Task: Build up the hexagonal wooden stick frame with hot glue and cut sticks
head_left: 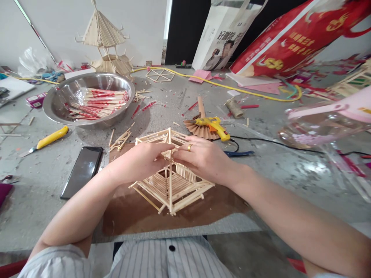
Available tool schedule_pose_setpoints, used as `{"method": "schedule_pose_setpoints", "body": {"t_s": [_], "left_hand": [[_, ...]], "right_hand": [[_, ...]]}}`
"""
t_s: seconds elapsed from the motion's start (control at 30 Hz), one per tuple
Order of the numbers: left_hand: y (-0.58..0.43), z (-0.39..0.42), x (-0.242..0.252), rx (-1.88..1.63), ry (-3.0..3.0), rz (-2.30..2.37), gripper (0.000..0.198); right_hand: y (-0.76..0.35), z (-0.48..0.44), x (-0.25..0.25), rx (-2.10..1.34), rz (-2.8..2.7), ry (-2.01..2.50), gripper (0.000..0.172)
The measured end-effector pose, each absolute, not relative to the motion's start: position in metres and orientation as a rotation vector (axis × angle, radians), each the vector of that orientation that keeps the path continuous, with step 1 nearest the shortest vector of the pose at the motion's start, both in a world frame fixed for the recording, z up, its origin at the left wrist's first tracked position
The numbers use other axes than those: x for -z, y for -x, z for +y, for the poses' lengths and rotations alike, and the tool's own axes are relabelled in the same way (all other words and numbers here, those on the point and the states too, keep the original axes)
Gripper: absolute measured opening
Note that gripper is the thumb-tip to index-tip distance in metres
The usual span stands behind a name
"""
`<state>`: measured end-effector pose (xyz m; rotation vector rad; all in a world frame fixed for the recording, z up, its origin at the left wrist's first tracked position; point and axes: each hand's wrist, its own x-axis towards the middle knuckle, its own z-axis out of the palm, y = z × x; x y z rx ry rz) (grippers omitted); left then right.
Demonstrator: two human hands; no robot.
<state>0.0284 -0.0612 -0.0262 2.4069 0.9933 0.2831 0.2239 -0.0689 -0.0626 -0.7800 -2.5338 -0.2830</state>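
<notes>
A six-sided frame built of thin wooden sticks stands in front of me on a brown board. One long stick runs across its middle from the near corner to the far one. My left hand reaches over the left side, thumb and fingers closed at the centre by that stick. From the right my right hand, with a gold ring, meets it there, fingers bent and closed on the same part. The fingertips partly hide what they grip. Layered sticks form sloping walls inside the frame.
A steel bowl holds bundled sticks at the left, near a yellow utility knife and phone. Beyond the frame lie a yellow glue gun and its black cord. A stick pagoda stands behind; a pink-lidded bottle is right.
</notes>
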Motion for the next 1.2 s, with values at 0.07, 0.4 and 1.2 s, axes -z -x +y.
{"method": "schedule_pose_setpoints", "body": {"t_s": [0.07,0.4,1.2], "left_hand": [[-0.029,-0.061,0.026,-0.306,-2.398,0.985,0.029],[-0.031,-0.062,0.026,-0.303,-2.324,0.968,0.034],[-0.039,-0.063,0.026,-0.287,-2.299,1.132,0.037]], "right_hand": [[-0.223,-0.069,0.062,0.265,-2.546,0.786,0.015],[-0.220,-0.071,0.055,0.195,-2.542,0.818,0.018],[-0.225,-0.068,0.062,0.233,-2.533,0.737,0.020]]}}
